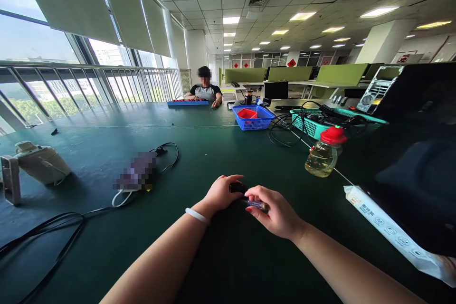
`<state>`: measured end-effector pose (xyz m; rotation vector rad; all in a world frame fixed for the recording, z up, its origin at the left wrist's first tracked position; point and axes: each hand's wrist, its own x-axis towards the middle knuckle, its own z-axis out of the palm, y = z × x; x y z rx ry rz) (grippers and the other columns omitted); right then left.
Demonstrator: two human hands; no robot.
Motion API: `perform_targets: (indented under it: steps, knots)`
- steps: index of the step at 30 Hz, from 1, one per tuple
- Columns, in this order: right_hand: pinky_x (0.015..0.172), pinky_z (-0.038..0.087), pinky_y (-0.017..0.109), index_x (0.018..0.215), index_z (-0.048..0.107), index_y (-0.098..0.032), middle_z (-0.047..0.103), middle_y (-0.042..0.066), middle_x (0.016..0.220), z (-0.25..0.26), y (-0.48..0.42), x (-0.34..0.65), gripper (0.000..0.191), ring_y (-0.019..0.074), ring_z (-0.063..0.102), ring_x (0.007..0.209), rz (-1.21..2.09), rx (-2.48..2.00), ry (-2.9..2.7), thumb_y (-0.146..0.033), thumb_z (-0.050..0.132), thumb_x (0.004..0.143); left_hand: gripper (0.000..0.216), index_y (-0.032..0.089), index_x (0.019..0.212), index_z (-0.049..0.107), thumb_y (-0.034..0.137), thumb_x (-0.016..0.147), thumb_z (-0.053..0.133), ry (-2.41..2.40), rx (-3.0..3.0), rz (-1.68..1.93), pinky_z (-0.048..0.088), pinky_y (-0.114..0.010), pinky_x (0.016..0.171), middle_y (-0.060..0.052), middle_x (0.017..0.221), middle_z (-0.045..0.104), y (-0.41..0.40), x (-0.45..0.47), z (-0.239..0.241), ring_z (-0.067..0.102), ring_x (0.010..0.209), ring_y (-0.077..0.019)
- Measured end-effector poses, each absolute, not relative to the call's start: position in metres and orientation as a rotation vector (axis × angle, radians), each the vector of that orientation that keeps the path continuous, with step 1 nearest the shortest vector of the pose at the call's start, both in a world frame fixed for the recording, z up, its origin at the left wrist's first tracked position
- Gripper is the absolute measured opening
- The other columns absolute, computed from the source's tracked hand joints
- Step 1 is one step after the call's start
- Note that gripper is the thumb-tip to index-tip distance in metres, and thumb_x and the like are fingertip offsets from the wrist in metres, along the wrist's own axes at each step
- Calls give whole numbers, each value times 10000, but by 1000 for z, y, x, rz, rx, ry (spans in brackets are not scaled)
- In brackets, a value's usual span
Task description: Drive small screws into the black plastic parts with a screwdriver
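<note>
In the head view my left hand [221, 194], with a white band on its wrist, is closed around a small black rounded object [236, 187]. Most of that object is covered by my fingers, so its kind is unclear. My right hand [278, 211] pinches a short, shiny dark cylinder [259, 205] with a brownish end, which looks like a battery. The cylinder lies almost level, its left end close to the black object; whether the two touch I cannot tell. Both hands are low over the dark green table [199, 251], near its middle.
A bottle with a red cap [322, 154] and a white packet [392, 232] are to the right. Farther back stand a blue basket [254, 124] and a green basket [309, 128] with cables. A blurred device [137, 171] and cables lie left. Another person [204, 90] sits opposite.
</note>
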<state>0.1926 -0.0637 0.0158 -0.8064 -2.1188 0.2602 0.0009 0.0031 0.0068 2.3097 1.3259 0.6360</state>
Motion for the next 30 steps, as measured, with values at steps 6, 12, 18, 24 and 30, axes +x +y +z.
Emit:
perform_targets:
  steps: [6,12,18,24,30]
  knots:
    - [684,472,297,777,577,-211,620,49,808,14,-64,185,373,171,588,743,253,-791,-2221,-498,464,986,533,239,1277,631,227,753,729,1340,2240,655,491,-357,957,-27,1075,758,3,2,6,626,1072,-234]
    - [679,385,302,750,610,-202,597,6,647,12,-61,189,422,141,503,622,120,-810,-2201,-500,447,1002,482,224,1201,676,277,731,773,1342,2248,713,480,-364,1015,-38,1147,735,5,-1,1,603,1155,-251]
    - [753,363,323,691,579,-195,566,-18,601,18,-65,194,405,119,463,583,-23,-718,-2148,-389,444,1020,476,239,1159,713,288,694,802,1360,2314,722,482,-377,1019,-43,1133,737,11,-11,-3,611,1149,-265]
    - [781,376,339,737,590,-191,569,-19,600,17,-65,193,344,133,485,606,-162,-668,-2209,-408,504,990,356,233,1030,758,299,685,815,1302,2397,789,467,-389,1021,-47,1099,751,16,-11,-11,633,1108,-268]
    - [790,393,341,749,603,-182,570,-14,602,18,-66,189,236,137,473,610,-327,-618,-2252,-275,536,955,343,226,1035,756,295,703,805,1350,2386,745,474,-387,1006,-42,1081,753,14,-10,-9,615,1116,-269]
